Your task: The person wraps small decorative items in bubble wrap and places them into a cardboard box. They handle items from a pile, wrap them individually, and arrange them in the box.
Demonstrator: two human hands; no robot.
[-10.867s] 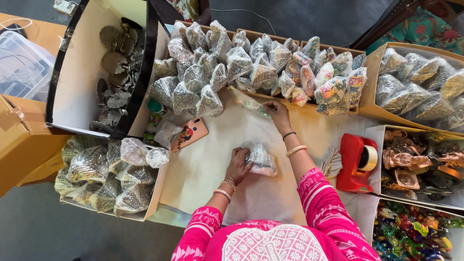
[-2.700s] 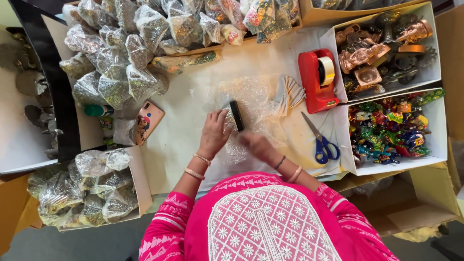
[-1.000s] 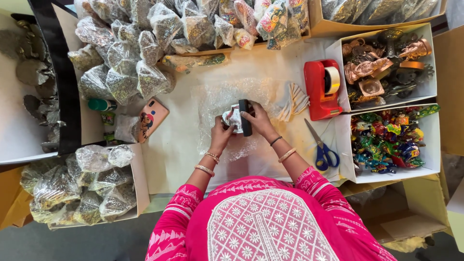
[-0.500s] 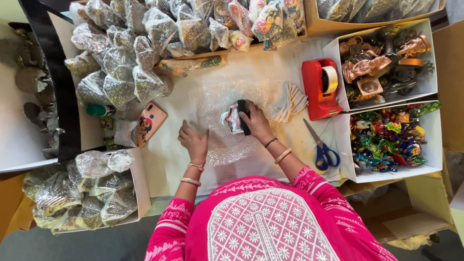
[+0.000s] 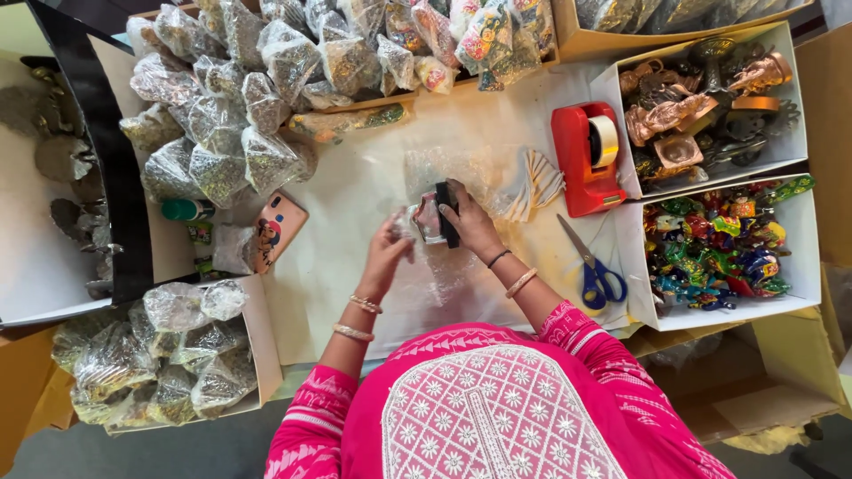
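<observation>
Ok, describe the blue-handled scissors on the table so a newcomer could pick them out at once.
Start at the red tape dispenser on the white-covered table, to the right of the person's right hand. Just below it, beside the white box of colourful painted figurines, lie the blue-handled scissors. They are the only blue-handled steel tool there, blades pointing towards the dispenser.

White-covered table (image 5: pixel 373 266) w/ even daylight. Grey floor (image 5: pixel 177 448) at bottom left, well apart from the hands. Brown cardboard boxes (image 5: pixel 781 390) at right. Black box edge (image 5: pixel 111 168) at far left.
</observation>
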